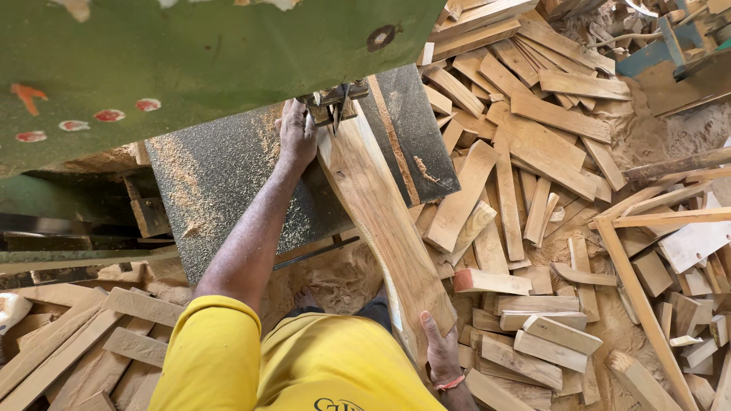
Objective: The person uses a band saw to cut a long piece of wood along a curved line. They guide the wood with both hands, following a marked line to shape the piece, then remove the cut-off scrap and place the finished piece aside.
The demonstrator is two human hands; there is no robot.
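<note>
Left hand (pixel 297 135) flat, fingers together, pressing the far end of a long curved plank (pixel 381 221) right beside the saw blade guide (pixel 333 103). Right hand (pixel 440 352) wrapped round the near end, fingers clamped on its edge. Plank lying diagonally across the sawdusty steel worktop (pixel 221 183), under the green saw housing (pixel 190 61). Offcuts (pixel 533 175) piled all over the floor.

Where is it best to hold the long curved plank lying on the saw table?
Probably at the curved plank's near end, from the right edge, where the right hand grips; the left hand presses its far end beside the blade guide.
</note>
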